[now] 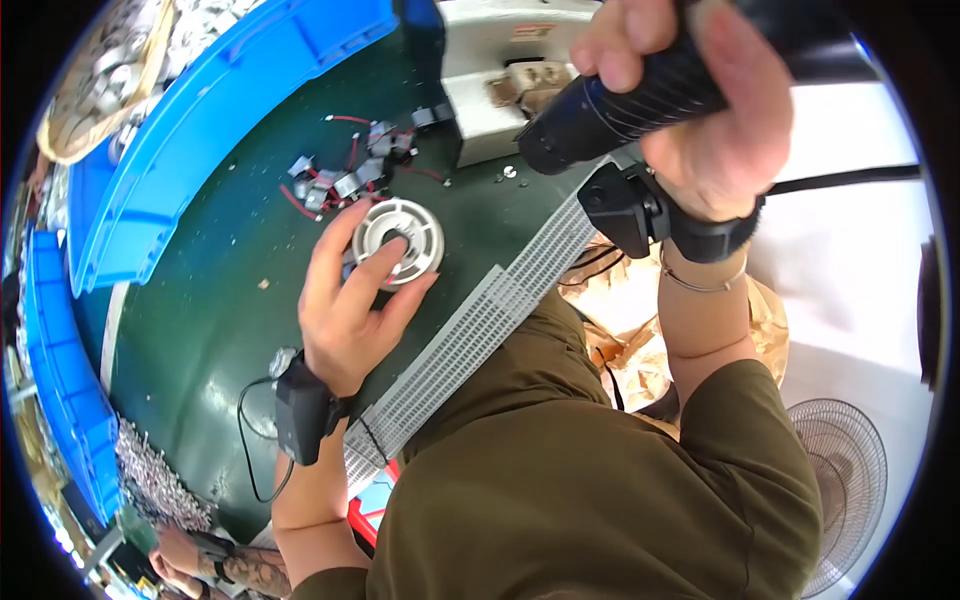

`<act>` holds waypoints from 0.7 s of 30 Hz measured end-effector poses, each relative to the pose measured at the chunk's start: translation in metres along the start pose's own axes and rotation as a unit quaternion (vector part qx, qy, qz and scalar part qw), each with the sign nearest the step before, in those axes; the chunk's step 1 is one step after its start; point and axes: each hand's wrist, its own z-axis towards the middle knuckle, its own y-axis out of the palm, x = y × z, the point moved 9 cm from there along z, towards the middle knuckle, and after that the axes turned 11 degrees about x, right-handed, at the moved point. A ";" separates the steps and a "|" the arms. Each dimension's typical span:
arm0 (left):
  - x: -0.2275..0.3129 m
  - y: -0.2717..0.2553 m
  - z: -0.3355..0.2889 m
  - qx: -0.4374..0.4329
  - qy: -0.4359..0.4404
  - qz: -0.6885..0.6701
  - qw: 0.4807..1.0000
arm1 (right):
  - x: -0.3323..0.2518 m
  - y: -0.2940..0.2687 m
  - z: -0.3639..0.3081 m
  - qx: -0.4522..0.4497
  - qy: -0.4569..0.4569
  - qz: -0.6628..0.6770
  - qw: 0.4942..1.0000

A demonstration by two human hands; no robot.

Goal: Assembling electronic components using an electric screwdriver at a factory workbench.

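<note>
My left hand [345,325] is closed on a round white plastic part [428,238], ribbed inside its rim, held low over the green work surface [200,350]. One finger reaches into its centre, where something dark shows, too covered to name. Raised at the upper right, my right hand [730,150] is wrapped round a black power screwdriver [640,100]. Its nose points down and left, apart from the white part. Just beyond my left hand lie several small metal motors [347,184] with red wires.
A blue bin [200,150] stands at the far left, another blue bin [70,380] nearer. A pale box-like housing [490,120] sits at the back. Grey perforated strip [490,310] edges the surface. Small metal pieces [155,475] and a co-worker's hand [178,552] are lower left; a fan [835,490] right.
</note>
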 end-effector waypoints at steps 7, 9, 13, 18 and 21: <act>0.000 -0.005 0.000 0.035 0.003 -0.008 0.999 | 0.042 0.012 -0.007 0.232 0.071 -0.316 0.917; 0.003 -0.005 -0.002 0.037 0.010 -0.010 0.999 | 0.047 0.002 -0.001 0.194 0.090 -0.427 0.879; 0.002 -0.007 -0.006 0.046 0.002 -0.022 0.999 | 0.055 0.003 0.000 0.101 0.067 -0.432 0.894; 0.000 -0.003 -0.006 0.044 -0.005 -0.027 0.999 | 0.053 0.027 0.008 -0.211 -0.083 -0.304 0.925; -0.004 0.003 -0.002 0.043 -0.001 -0.033 0.999 | 0.054 0.024 0.011 -0.239 -0.079 -0.293 0.922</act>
